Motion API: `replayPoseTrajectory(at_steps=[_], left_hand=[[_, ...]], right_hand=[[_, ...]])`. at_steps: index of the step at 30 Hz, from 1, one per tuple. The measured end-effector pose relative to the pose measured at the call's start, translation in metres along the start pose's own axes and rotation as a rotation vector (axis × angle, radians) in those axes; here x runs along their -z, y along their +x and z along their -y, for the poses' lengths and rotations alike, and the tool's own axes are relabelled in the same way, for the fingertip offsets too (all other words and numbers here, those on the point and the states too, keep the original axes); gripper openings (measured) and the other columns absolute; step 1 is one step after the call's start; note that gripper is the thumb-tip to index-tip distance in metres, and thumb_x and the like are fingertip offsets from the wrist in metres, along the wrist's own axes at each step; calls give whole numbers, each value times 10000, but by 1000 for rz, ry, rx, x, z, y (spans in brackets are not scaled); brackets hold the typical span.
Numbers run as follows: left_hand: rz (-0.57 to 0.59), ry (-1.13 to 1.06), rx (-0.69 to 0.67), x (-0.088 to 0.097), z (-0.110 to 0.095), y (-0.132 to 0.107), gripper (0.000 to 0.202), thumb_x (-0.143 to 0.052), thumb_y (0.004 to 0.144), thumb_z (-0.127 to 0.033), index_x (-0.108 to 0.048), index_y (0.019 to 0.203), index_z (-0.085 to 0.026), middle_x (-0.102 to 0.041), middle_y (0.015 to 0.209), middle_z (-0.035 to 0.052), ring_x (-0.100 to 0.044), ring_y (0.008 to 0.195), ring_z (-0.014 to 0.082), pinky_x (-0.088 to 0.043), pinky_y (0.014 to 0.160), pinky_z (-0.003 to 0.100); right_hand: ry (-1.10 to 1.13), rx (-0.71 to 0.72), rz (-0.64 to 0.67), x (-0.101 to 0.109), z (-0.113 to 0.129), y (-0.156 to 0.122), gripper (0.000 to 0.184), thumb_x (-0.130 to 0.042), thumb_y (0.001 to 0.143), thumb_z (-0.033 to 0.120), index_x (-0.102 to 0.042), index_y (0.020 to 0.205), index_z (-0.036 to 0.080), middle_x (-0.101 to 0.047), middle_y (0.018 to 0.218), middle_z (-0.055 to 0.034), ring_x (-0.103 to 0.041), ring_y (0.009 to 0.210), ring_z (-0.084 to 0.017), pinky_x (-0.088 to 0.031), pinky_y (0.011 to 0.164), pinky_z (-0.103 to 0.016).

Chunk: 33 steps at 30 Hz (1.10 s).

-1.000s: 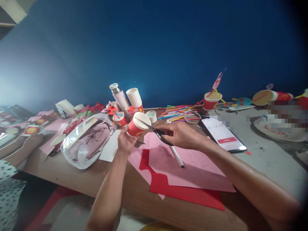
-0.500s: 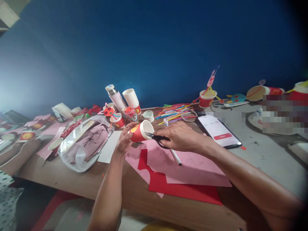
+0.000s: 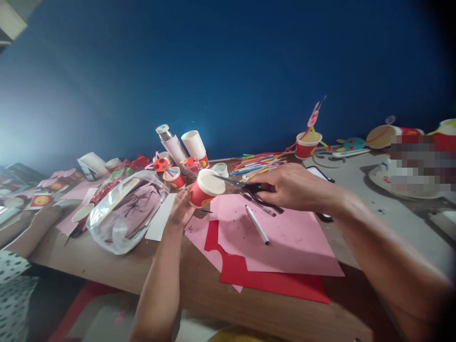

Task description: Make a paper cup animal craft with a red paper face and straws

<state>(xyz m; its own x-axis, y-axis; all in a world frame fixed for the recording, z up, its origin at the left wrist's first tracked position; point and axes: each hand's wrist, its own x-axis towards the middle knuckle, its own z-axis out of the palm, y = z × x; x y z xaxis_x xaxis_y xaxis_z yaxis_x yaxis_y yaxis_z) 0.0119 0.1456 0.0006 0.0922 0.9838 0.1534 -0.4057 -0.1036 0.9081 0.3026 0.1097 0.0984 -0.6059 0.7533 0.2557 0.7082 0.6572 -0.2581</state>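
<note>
My left hand is closed around a red paper cup with a yellow face print. The cup's pale round end tilts up toward me. My right hand grips black-handled scissors, whose blades point left over that pale end. Whether the blade tips touch the cup, I cannot tell. Beneath my right hand, a white marker lies on a pink paper sheet, with a red paper sheet partly under it.
Colourful sticks lie behind my hands, near stacked paper cups and a pink flask. To the left sits a clear plastic bag. A phone is partly hidden by my right hand. Another person's hands rest far left.
My right hand has drawn up and to the right with the scissors, now covering much of the phone. My left hand has turned the cup so its round end faces more upward.
</note>
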Motion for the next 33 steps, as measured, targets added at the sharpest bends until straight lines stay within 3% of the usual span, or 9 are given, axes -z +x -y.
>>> replayPoseTrajectory(at_steps=[4,7,14,22,28,33], left_hand=[[-64,-82,-46,-8,6,0,442,-761,605,-389,-655,980,-181,-687,999,86,-609,969,258,-488,818,409],[-41,-75,-22,-14,10,-4,517,-784,575,-370,-634,1037,-193,-666,1055,90,-600,990,254,-472,842,396],[64,-47,55,-22,4,-14,600,-795,560,-250,-597,1125,-206,-689,930,92,-625,902,274,-503,733,346],[-11,80,18,-19,6,-19,593,-817,510,-272,-634,1067,-188,-692,915,82,-628,897,273,-492,721,316],[-39,89,-59,-20,1,-15,572,-827,481,-358,-660,1003,-194,-699,812,81,-614,939,313,-504,719,341],[-47,78,-82,-17,-1,-13,603,-829,485,-332,-650,1043,-189,-699,840,87,-633,876,286,-500,713,342]], right_hand=[[16,-4,-119,-5,1,1,275,-485,797,252,-637,1027,258,-685,800,-11,-585,697,-164,-299,573,-242],[13,23,-148,-10,5,3,287,-475,803,236,-626,1046,251,-688,816,-17,-584,710,-163,-290,575,-239],[-6,17,-149,-17,11,6,287,-453,817,221,-617,1052,246,-680,777,-15,-570,672,-150,-248,545,-239],[-59,-26,-159,-29,12,14,304,-432,817,224,-608,1064,211,-671,742,-30,-560,626,-155,-240,537,-249],[78,-72,-244,-20,13,9,341,-486,798,245,-569,1128,227,-660,736,-8,-544,599,-137,-278,535,-233],[126,-73,-175,-8,22,1,273,-484,797,236,-624,1032,235,-637,671,9,-516,548,-120,-290,534,-233]])
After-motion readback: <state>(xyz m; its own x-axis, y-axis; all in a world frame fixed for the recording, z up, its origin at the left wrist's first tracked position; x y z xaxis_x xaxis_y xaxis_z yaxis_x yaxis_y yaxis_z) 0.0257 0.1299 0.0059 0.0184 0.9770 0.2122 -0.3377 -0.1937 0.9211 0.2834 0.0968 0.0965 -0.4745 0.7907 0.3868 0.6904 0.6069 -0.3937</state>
